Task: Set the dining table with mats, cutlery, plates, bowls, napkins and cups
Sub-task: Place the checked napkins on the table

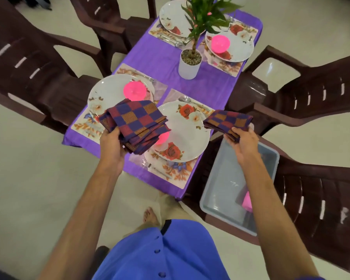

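My left hand (111,147) grips a stack of folded checked napkins (136,123), red, blue and orange, above the near end of the purple-clothed table (210,87). My right hand (241,143) holds a single folded checked napkin (227,121) over the table's right edge. Floral mats each carry a white flowered plate: near right (190,134), near left (107,93), far right (238,47), far left (172,17). Pink bowls sit on three plates, near left (134,90), far right (220,43), and near right (163,138) partly hidden by the stack. Cutlery (185,100) lies beside the plates.
A potted green plant in a white pot (189,64) stands mid-table. A grey plastic tub (230,190) with a pink cup (247,202) rests on the brown chair (321,199) at my right. More brown plastic chairs (28,63) surround the table. My foot (150,216) is on the pale floor.
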### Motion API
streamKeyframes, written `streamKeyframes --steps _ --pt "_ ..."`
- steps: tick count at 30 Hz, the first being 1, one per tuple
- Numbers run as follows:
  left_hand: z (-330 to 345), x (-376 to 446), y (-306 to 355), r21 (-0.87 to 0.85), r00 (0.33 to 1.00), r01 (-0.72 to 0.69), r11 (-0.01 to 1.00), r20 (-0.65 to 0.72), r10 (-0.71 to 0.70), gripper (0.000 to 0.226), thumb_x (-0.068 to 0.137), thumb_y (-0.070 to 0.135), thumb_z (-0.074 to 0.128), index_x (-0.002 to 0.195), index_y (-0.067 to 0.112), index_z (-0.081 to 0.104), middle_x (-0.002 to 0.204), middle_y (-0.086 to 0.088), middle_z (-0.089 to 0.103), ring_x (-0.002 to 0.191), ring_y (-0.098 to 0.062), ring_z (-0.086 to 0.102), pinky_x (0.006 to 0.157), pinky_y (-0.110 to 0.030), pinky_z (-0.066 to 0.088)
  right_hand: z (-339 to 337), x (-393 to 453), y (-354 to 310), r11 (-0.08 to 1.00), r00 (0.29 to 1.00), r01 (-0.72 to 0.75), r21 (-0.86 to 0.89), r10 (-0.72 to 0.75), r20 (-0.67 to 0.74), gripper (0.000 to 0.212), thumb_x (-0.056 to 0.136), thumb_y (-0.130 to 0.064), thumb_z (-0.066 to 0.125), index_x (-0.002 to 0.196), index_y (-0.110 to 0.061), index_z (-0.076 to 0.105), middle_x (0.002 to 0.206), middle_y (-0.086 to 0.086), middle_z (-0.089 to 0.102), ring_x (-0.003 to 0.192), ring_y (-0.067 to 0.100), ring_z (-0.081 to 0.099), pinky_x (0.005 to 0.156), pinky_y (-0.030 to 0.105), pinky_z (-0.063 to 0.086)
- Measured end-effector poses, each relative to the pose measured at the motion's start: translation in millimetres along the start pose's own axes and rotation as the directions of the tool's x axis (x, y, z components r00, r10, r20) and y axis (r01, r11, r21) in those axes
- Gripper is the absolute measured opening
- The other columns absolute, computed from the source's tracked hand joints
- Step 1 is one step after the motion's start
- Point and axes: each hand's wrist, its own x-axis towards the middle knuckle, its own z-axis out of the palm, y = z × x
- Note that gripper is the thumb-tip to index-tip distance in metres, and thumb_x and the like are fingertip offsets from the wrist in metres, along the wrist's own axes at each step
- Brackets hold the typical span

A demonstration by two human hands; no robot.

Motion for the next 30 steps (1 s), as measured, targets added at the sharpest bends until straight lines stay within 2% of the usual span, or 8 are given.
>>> streamKeyframes --steps 10,14,17,19,21,23,26,30 --pt "58.8 109.2 15.0 0.094 1.000 0.015 0.995 -0.021 -0.013 0.038 0.097 0.020 0.063 0.132 0.009 0.068 0.114 -0.008 0.077 0.093 -0.022 0.076 0.078 -0.041 0.060 103.2 231.3 -36.8 0.984 0.986 -0.167 -0.068 0.167 -0.010 0.026 0.100 0.009 0.052 0.097 -0.016 0.058 0.093 0.009 0.066 0.083 0.022 0.063 0.063 0.035 0.055" --pt "67.7 132.3 14.1 0.068 0.999 0.029 0.997 -0.038 -0.026 0.036 0.100 0.018 0.061 0.135 0.011 0.067 0.119 -0.006 0.078 0.105 -0.023 0.076 0.086 -0.043 0.064 120.0 269.7 -10.6 0.929 0.968 -0.248 -0.273 0.252 -0.023 0.016 0.102 -0.006 0.060 0.118 -0.007 0.060 0.105 0.014 0.070 0.086 0.025 0.069 0.062 0.033 0.060" --pt "76.2 143.1 15.6 0.074 0.999 0.032 0.997 -0.025 -0.031 0.036 0.102 0.019 0.060 0.137 0.012 0.066 0.119 -0.004 0.077 0.106 -0.022 0.075 0.082 -0.041 0.065 122.6 262.3 -5.0 0.504 0.981 -0.170 -0.846 0.003 -0.196 0.057 0.099 -0.031 0.067 0.141 0.002 0.047 0.136 0.019 0.058 0.116 0.034 0.062 0.082 0.034 0.053" --pt "82.9 147.2 15.3 0.082 0.999 0.049 0.995 -0.002 -0.049 0.038 0.102 0.022 0.059 0.139 0.012 0.064 0.121 -0.005 0.076 0.104 -0.022 0.075 0.079 -0.041 0.063 132.2 240.6 -10.0 0.290 0.958 -0.038 -0.956 -0.261 -0.118 0.059 0.100 -0.033 0.061 0.144 0.001 0.043 0.143 0.021 0.050 0.129 0.038 0.052 0.098 0.040 0.046" --pt "92.4 151.5 15.0 0.108 0.997 0.076 0.991 0.023 -0.079 0.040 0.103 0.026 0.058 0.139 0.012 0.063 0.120 -0.007 0.075 0.098 -0.023 0.074 0.073 -0.038 0.061 153.0 206.0 -20.4 0.470 0.966 0.197 -0.860 -0.242 0.089 0.057 0.093 -0.042 0.064 0.132 -0.001 0.056 0.131 0.018 0.060 0.119 0.034 0.059 0.098 0.039 0.048" --pt "107.0 152.9 15.8 0.120 0.991 0.120 0.985 0.040 -0.126 0.040 0.103 0.028 0.057 0.139 0.011 0.064 0.121 -0.009 0.075 0.093 -0.022 0.074 0.067 -0.036 0.061 177.3 165.1 -19.5 0.810 0.943 0.179 -0.559 0.021 0.333 0.071 0.073 -0.062 0.076 0.116 -0.007 0.065 0.115 0.010 0.067 0.102 0.029 0.066 0.091 0.036 0.053" --pt "128.3 150.9 19.6 0.069 0.979 0.162 0.984 0.111 -0.169 0.042 0.105 0.036 0.055 0.135 0.010 0.068 0.129 -0.014 0.073 0.100 -0.026 0.074 0.082 -0.043 0.063 214.5 112.8 -7.3 0.762 0.821 0.192 -0.619 0.221 0.527 0.065 0.075 -0.066 0.080 0.127 -0.029 0.065 0.117 -0.011 0.074 0.107 0.017 0.073 0.095 0.036 0.057" --pt "130.8 155.7 23.5 -0.164 0.954 0.238 0.957 0.224 -0.199 0.067 0.106 0.062 0.034 0.141 0.013 0.064 0.138 -0.015 0.068 0.124 -0.036 0.066 0.106 -0.054 0.054 240.1 89.8 1.7 0.791 0.878 0.256 -0.556 0.050 0.476 0.062 0.075 -0.045 0.090 0.128 -0.027 0.065 0.111 -0.007 0.076 0.098 0.009 0.074 0.095 0.044 0.059"
